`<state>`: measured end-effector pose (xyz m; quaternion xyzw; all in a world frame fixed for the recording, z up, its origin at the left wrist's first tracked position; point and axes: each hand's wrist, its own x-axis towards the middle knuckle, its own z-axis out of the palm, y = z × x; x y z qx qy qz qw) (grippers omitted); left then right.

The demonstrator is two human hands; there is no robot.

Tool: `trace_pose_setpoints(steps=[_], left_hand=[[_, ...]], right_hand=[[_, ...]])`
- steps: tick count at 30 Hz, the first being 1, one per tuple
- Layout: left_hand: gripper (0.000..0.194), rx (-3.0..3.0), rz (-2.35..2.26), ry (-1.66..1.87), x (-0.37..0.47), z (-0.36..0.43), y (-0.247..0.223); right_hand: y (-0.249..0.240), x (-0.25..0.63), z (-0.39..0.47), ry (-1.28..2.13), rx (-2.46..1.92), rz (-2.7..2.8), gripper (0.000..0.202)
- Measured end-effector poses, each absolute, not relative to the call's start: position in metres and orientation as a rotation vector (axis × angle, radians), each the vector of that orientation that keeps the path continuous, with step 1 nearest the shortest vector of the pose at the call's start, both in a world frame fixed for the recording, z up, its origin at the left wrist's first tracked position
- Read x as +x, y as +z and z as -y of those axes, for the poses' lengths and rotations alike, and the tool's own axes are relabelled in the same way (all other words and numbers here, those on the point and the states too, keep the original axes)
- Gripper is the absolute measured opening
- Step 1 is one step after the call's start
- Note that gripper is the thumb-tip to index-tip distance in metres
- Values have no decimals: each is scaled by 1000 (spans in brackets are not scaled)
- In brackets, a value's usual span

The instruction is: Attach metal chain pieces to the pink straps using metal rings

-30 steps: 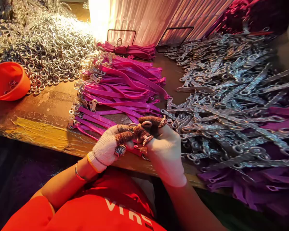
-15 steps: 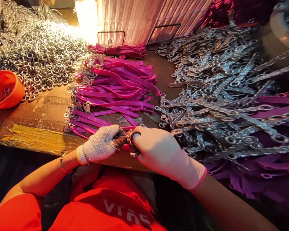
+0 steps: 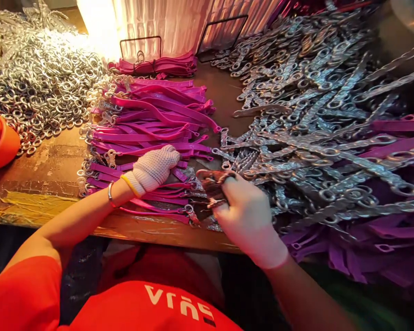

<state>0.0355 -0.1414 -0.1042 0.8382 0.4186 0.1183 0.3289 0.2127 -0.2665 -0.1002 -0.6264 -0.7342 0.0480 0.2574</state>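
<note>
My left hand [image 3: 155, 169], in a white dotted glove, lies over the pink straps [image 3: 148, 133] with its fingers curled down; what they grip, if anything, is hidden. To its right, my right hand [image 3: 244, 216], in a white glove, is closed around something dark brown and blurred [image 3: 212, 186] that I cannot make out. That hand is above the table's front part, beside the ends of the nearest pink straps. Metal links are fixed to the straps' left ends. A metal ring piece [image 3: 190, 212] lies below and left of my right hand.
Silver rings [image 3: 44, 87] form a heap at the left, beside an orange bowl [image 3: 5, 142]. Twisted metal strips [image 3: 313, 151] are heaped at the right, with purple straps [image 3: 393, 239] below them. A tied pink bundle [image 3: 165, 66] lies at the back against ribbed white panels [image 3: 169, 23].
My hands, together before, have parted. The left moved up and forward onto the straps; the right moved right and slightly down. The view has shifted a little, and the front straps now show more.
</note>
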Motion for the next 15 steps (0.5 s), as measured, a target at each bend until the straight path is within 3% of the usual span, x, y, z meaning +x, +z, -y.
trace_pose_setpoints(steps=[3, 6, 11, 15], left_hand=[[32, 2555, -1108, -38, 43, 139, -108], [34, 2611, -1142, -122, 42, 144, -106], [22, 2566, -1070, -29, 40, 140, -109], [19, 2294, -975, 256, 34, 142, -111]], right_hand=[[-106, 202, 262, 188, -1680, 2100, 23], [-114, 194, 272, 232, -1665, 2206, 24], [-124, 203, 290, 338, -1546, 2151, 26], [-118, 207, 286, 331, -1506, 1925, 34]])
